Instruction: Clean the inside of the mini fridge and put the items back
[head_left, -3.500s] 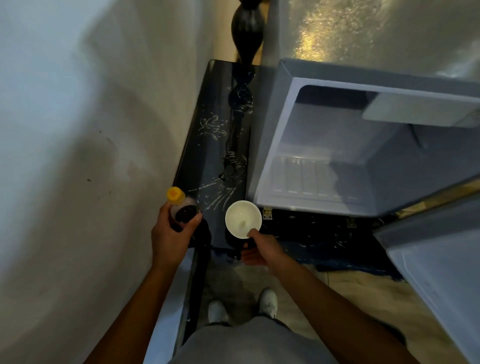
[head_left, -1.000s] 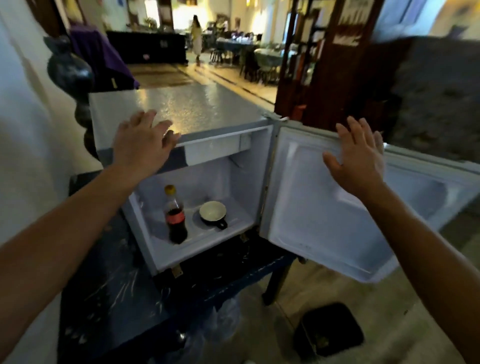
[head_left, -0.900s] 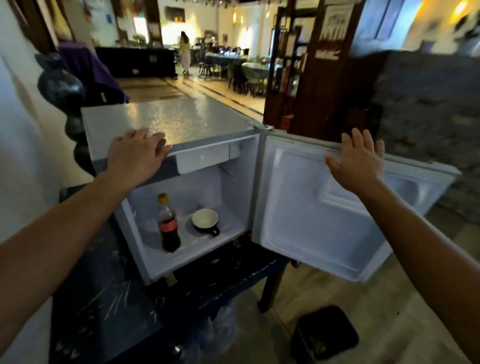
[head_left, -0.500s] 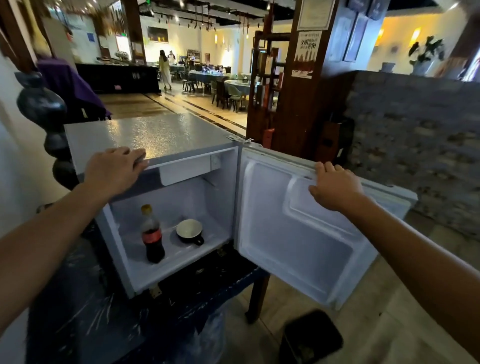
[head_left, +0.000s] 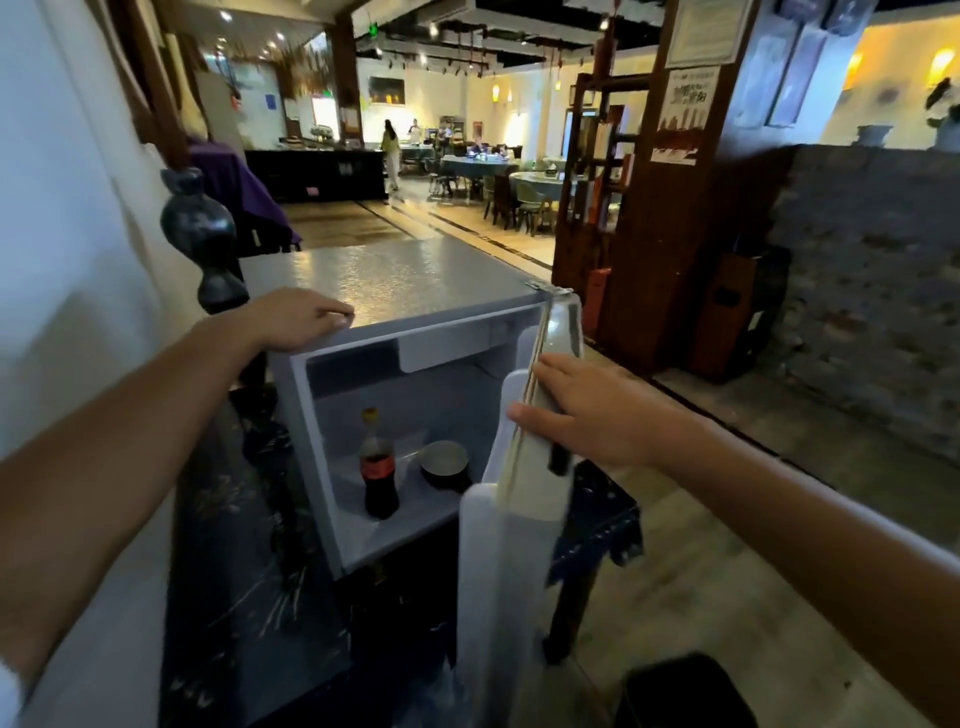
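The mini fridge (head_left: 405, 280) stands on a dark table (head_left: 234, 597), its door (head_left: 514, 519) swung halfway round toward the opening. Inside on the floor stand a cola bottle (head_left: 379, 467) with a yellow cap and, to its right, a dark cup (head_left: 444, 462) with a pale inside. My left hand (head_left: 298, 319) rests flat on the fridge's top front left corner. My right hand (head_left: 587, 410) lies on the door's outer face near its top edge, with the thumb hooked over the door's edge.
A white wall runs along the left. A dark vase (head_left: 200, 234) stands behind the fridge. A black bin (head_left: 680, 691) sits on the floor at lower right. Beyond are a wooden pillar (head_left: 670, 182), a stone wall and a dining hall with people.
The bottle and cup went from my hands into the fridge. My right hand has since pushed the door from wide open to half-way round. My left hand stays on the fridge top.
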